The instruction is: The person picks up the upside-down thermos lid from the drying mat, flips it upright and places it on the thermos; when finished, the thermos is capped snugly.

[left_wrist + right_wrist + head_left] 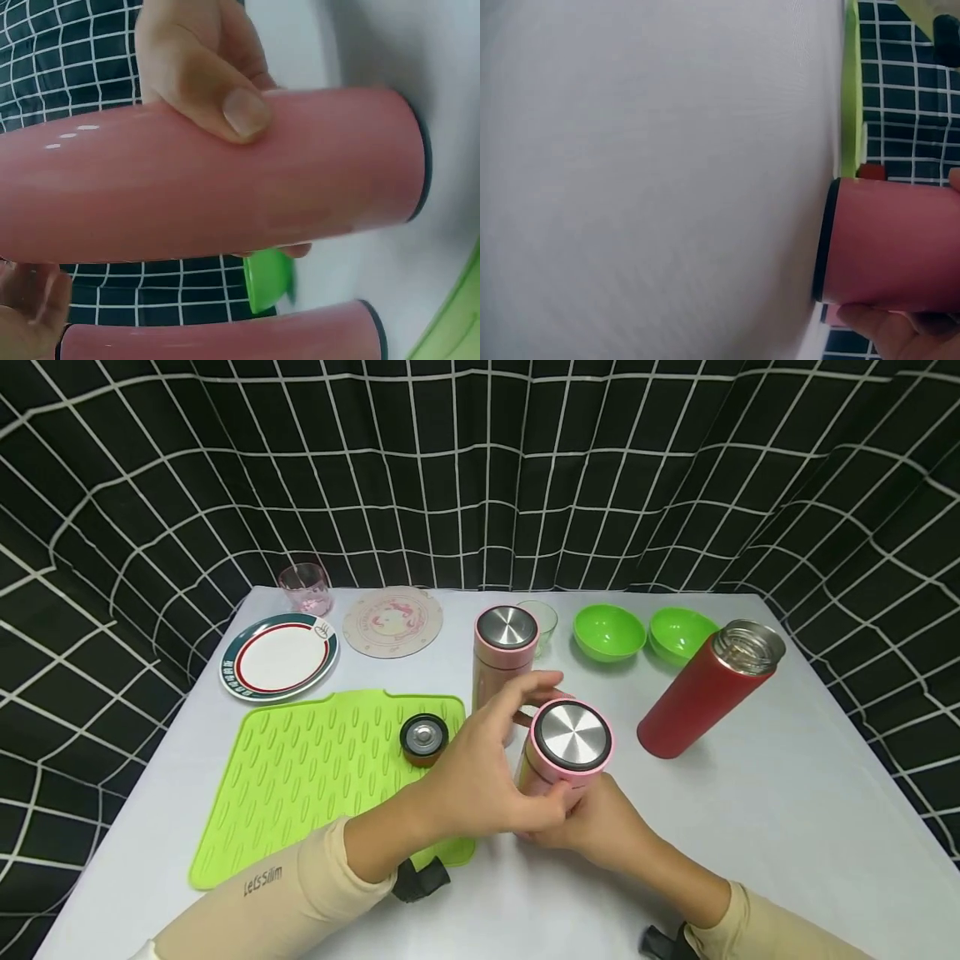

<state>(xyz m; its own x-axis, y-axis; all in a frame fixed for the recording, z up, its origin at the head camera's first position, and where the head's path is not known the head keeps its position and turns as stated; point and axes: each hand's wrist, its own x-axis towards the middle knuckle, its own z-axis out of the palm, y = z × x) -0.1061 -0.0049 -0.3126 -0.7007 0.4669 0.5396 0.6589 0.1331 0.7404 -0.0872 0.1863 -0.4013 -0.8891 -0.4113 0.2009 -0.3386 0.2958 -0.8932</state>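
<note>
A pink thermos flask (pixel 573 735) with a brushed steel lid top stands upright between both hands, its dark-rimmed base close over the white table. My right hand (pixel 600 827) grips its body, the thumb (pixel 244 112) lying across the pink side in the left wrist view. Up at the lid, my left hand (pixel 487 760) curls round with thumb in front and fingers behind. Just behind stands a second pink thermos flask (pixel 507 639) with its lid on. Part of the right hand is hidden behind the held flask in the head view.
A red flask (pixel 697 693) without a lid leans at the right. Its dark-rimmed cap (pixel 424 737) sits on the green mat (pixel 300 777). Farther back are a plate (pixel 281 656), a pink glass (pixel 306 587), a round coaster (pixel 393 622), a clear glass (pixel 545 618) and green bowls (pixel 609 633).
</note>
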